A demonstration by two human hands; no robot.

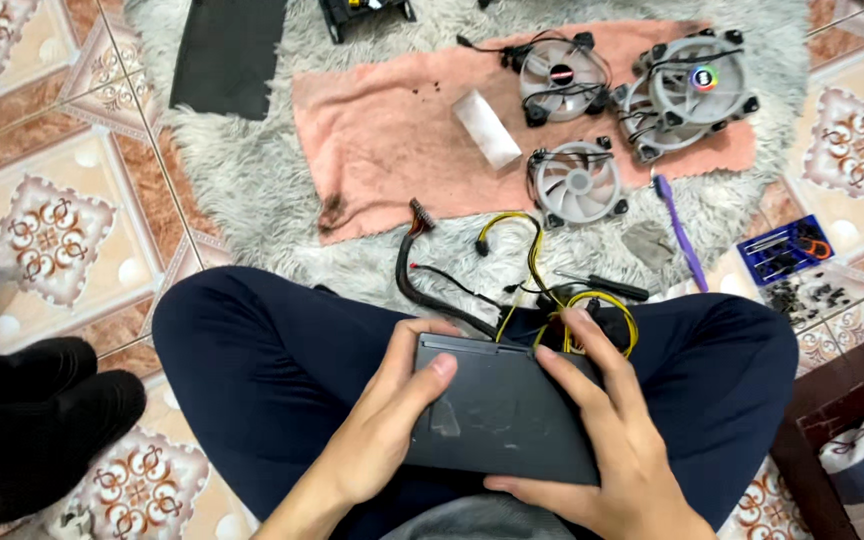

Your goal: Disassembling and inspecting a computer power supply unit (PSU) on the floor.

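1. You hold one dark grey power supply unit (497, 410) on your lap, near the bottom centre.
2. Your left hand (377, 435) grips its left edge, thumb on top.
3. Your right hand (607, 440) clasps its right side, fingers spread over the top.
4. One bundle of yellow and black cables (542, 290) leaves its far edge.
5. Four case fans (577, 182) lie far right on a pink towel (382, 140); one has a rainbow round centre sticker, one a red-striped one.
6. One purple brush (680, 232), one black screwdriver (607, 287) and one blue tray (784, 248) lie right.
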